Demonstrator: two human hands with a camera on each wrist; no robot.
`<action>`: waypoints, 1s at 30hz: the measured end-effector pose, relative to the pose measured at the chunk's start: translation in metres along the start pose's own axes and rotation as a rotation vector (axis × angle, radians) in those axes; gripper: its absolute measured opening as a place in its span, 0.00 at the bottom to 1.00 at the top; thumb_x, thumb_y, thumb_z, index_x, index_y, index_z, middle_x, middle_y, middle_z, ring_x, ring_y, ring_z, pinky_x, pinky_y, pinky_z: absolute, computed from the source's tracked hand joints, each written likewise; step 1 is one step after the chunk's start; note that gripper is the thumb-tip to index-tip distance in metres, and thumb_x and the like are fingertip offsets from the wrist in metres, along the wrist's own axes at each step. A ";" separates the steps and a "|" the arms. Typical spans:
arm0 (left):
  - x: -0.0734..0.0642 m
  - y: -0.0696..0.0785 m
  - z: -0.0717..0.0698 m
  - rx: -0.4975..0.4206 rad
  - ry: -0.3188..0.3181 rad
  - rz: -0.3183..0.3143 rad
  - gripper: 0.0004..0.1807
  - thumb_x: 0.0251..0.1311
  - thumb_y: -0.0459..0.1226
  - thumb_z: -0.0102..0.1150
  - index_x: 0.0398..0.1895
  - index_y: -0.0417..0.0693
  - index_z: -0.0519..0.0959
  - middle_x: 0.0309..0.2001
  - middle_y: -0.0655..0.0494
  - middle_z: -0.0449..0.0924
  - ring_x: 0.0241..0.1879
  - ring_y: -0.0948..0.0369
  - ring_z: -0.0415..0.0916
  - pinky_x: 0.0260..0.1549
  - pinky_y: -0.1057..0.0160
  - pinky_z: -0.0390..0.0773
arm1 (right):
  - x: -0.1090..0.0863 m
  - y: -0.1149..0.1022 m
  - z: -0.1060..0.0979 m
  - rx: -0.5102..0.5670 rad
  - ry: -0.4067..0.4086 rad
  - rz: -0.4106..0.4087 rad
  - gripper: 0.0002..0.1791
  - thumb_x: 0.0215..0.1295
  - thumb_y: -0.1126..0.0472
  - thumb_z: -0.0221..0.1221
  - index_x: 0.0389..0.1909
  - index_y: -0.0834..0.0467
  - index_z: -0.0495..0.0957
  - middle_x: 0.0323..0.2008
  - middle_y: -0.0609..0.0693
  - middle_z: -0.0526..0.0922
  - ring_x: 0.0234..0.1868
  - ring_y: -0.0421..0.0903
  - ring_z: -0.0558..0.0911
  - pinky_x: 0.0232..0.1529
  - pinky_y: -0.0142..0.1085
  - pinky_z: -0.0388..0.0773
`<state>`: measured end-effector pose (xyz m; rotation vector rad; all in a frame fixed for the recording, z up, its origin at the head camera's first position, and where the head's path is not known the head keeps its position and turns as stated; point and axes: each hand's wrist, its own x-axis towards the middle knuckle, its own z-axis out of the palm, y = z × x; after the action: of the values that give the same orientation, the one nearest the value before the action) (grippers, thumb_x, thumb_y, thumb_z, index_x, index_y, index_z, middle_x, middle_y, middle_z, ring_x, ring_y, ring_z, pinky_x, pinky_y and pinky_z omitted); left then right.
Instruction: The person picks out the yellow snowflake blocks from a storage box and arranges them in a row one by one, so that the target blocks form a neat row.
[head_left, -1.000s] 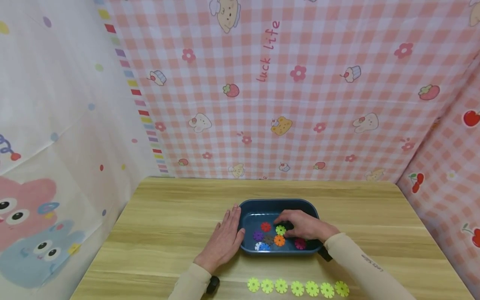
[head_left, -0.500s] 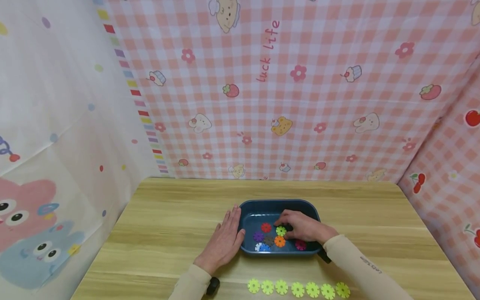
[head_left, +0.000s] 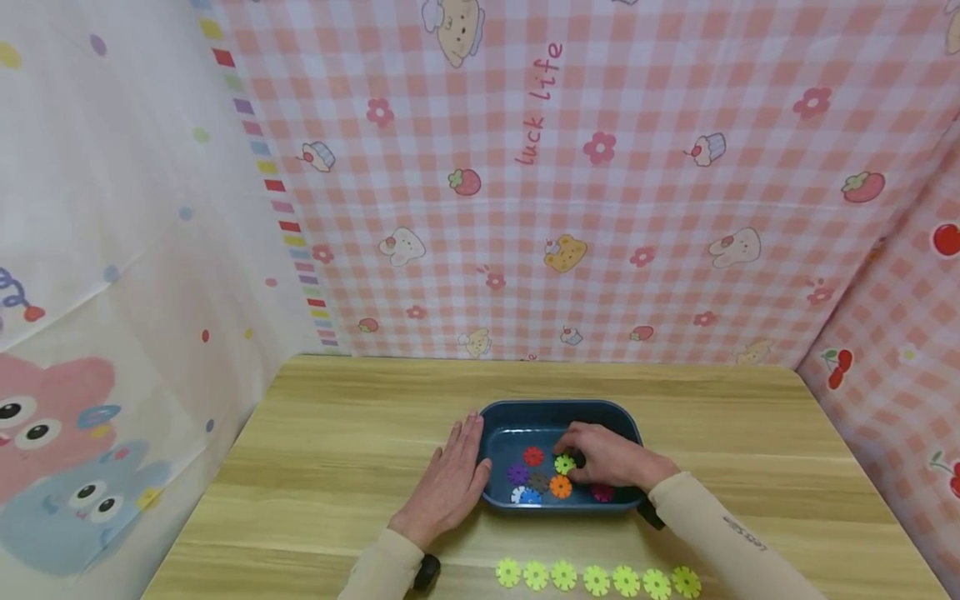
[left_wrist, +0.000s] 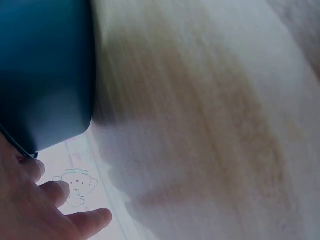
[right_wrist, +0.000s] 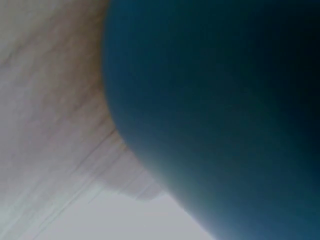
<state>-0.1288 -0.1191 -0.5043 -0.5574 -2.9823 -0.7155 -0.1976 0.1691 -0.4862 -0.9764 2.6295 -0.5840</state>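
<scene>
My right hand [head_left: 603, 456] reaches into a dark blue basin [head_left: 517, 415] in the head view. Its thumb and fingers pinch a yellow-green notched plastic disc [head_left: 564, 464] by the edge. Around it in the basin lie a red disc [head_left: 533, 456], a purple disc [head_left: 517, 473], an orange disc [head_left: 560, 487], a blue disc [head_left: 531, 497] and a magenta disc [head_left: 602, 492]. My left hand [head_left: 447, 479] rests with straight fingers against the basin's left side. In the left wrist view, the left fingers [left_wrist: 85, 222] show beside the basin's wall. The right wrist view shows only its outer wall [right_wrist: 190, 110].
Several yellow-green discs [head_left: 564, 575] lie flat in a row on the wooden table [head_left: 337, 467], in front of the basin. A pink checked cloth [head_left: 525, 208] hangs behind the table's far edge, with more printed cloth at both sides.
The right hand's fingers have drawn closer together on the yellow-green disc, which has shifted slightly and now looks tilted. The left hand stays at the basin's side.
</scene>
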 end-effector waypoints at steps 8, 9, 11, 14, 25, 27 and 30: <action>0.000 0.001 0.001 -0.006 -0.005 0.001 0.35 0.82 0.45 0.39 0.83 0.38 0.47 0.83 0.44 0.44 0.80 0.42 0.46 0.69 0.32 0.60 | -0.002 0.002 0.000 0.009 0.012 0.035 0.16 0.61 0.59 0.71 0.50 0.55 0.85 0.46 0.44 0.77 0.45 0.43 0.78 0.50 0.44 0.81; 0.000 0.002 0.001 -0.004 -0.007 0.001 0.35 0.82 0.45 0.39 0.83 0.38 0.47 0.83 0.44 0.44 0.80 0.42 0.46 0.69 0.32 0.60 | -0.002 0.002 0.000 0.012 0.015 0.040 0.16 0.61 0.59 0.71 0.50 0.54 0.84 0.46 0.44 0.77 0.45 0.43 0.78 0.50 0.44 0.81; 0.000 0.002 0.001 -0.003 -0.009 0.001 0.35 0.82 0.45 0.40 0.83 0.38 0.47 0.83 0.43 0.44 0.80 0.42 0.46 0.69 0.32 0.60 | -0.003 0.001 -0.001 0.021 0.022 0.049 0.16 0.61 0.58 0.71 0.50 0.54 0.84 0.46 0.44 0.76 0.44 0.43 0.78 0.49 0.44 0.81; 0.000 0.003 0.000 -0.004 -0.014 0.000 0.36 0.82 0.45 0.40 0.83 0.39 0.47 0.83 0.43 0.44 0.80 0.42 0.46 0.69 0.32 0.60 | -0.004 0.000 -0.002 0.036 0.040 0.052 0.16 0.60 0.59 0.71 0.49 0.54 0.83 0.46 0.44 0.77 0.45 0.43 0.78 0.49 0.44 0.81; 0.000 0.002 0.000 -0.008 -0.004 -0.011 0.36 0.82 0.46 0.39 0.83 0.39 0.47 0.83 0.44 0.44 0.80 0.43 0.46 0.70 0.32 0.59 | -0.012 -0.003 -0.013 0.063 0.093 -0.007 0.14 0.65 0.60 0.69 0.51 0.53 0.85 0.46 0.42 0.79 0.43 0.41 0.79 0.45 0.38 0.82; -0.001 0.002 0.000 -0.009 -0.006 -0.014 0.36 0.82 0.46 0.39 0.84 0.39 0.47 0.83 0.44 0.44 0.80 0.42 0.46 0.70 0.32 0.59 | -0.014 -0.004 -0.015 0.069 0.104 -0.014 0.14 0.65 0.60 0.69 0.52 0.54 0.85 0.46 0.42 0.79 0.44 0.40 0.80 0.45 0.37 0.82; -0.001 0.002 0.000 -0.007 -0.008 -0.015 0.36 0.82 0.46 0.40 0.84 0.39 0.47 0.83 0.44 0.43 0.80 0.42 0.46 0.70 0.32 0.59 | -0.017 -0.003 -0.017 0.079 0.121 -0.027 0.15 0.66 0.60 0.70 0.52 0.55 0.85 0.46 0.42 0.79 0.44 0.41 0.81 0.45 0.37 0.82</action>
<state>-0.1273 -0.1178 -0.5035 -0.5408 -2.9956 -0.7272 -0.1898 0.1831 -0.4673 -0.9835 2.6781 -0.7702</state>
